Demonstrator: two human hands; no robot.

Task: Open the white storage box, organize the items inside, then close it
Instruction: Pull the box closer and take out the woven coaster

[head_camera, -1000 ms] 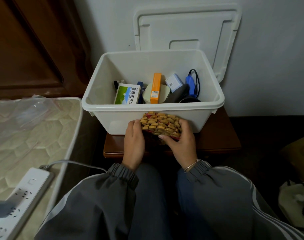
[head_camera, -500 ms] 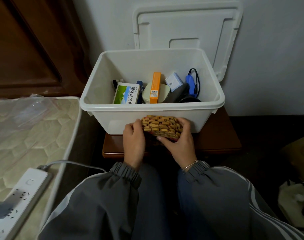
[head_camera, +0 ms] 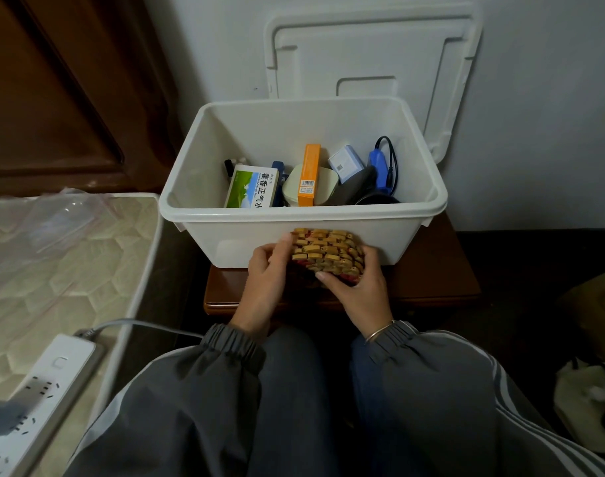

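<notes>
White storage box (head_camera: 304, 235) is sitting open on the tabletop (head_camera: 431, 287), lid (head_camera: 373, 53) leaning on the wall behind. Both the left hand (head_camera: 265, 273) and right hand (head_camera: 357, 287) are clasping a wooden-bead mat (head_camera: 326, 253), now bunched slightly tighter against the box's front than a second ago, probably nearly ready for packing.

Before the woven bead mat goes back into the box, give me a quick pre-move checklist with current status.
1. Lid off, leaning on the wall: ok.
2. Left hand and right hand both gripping the bead mat: ok.
3. Mat outside the white box, in front of its near wall: ok.
4. Free space at the box's left end, beside the green medicine carton: ok.
5. Mat fully folded: cannot tell.
</notes>
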